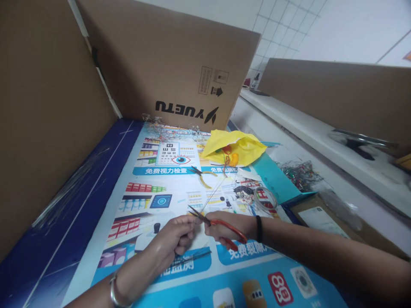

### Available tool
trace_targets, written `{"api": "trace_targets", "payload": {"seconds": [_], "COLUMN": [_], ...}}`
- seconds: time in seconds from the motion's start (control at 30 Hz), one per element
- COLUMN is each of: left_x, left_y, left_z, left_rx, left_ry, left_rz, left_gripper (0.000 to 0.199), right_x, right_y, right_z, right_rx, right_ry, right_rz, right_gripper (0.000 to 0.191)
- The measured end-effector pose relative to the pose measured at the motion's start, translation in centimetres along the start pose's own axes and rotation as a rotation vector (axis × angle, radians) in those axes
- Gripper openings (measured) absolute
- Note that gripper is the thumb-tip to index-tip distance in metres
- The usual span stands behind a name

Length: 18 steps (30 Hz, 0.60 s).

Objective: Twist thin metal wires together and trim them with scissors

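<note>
My right hand is closed on a pair of scissors with red-orange handles. Their dark blades are parted and point up and to the left. My left hand is pinched beside the blades, its fingertips close to my right hand. A thin pale wire runs from my fingertips up toward the yellow bag; its near end is hidden by my fingers. Below my left hand, a bundle of dark thin wires lies on the printed sheet. Farther up rest yellow-handled pliers with their jaws apart.
A yellow bag lies open with orange and red items at its mouth. Tangled wires lie by the cardboard wall, more at right. A wire coil and an open box are right; long wires lie left.
</note>
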<state>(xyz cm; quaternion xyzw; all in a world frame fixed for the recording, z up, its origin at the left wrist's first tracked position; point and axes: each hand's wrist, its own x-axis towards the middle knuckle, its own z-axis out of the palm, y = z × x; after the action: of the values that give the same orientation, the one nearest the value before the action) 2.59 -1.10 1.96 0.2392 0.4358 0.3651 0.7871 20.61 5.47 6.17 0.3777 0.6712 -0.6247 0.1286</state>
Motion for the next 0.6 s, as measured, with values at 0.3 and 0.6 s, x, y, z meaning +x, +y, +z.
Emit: {"api": "trace_targets", "payload": {"seconds": [0.3,0.6], "left_x": [0.5,0.5], "left_y": [0.0,0.1], "left_z": [-0.3,-0.2], "left_rx": [-0.052,-0.068], "left_ry": [-0.001,0.049], "left_rz": [-0.027,-0.046], "left_gripper": [0.013,0.02], "right_x": [1.1,2.1], "right_y": [-0.8,1.3], "right_z": [-0.6,-0.2], "right_rx": [0.093,0.102], "right_ry": [-0.037,0.019], "right_rz": [0.071,0.034], "right_gripper": [0.012,0.009]}}
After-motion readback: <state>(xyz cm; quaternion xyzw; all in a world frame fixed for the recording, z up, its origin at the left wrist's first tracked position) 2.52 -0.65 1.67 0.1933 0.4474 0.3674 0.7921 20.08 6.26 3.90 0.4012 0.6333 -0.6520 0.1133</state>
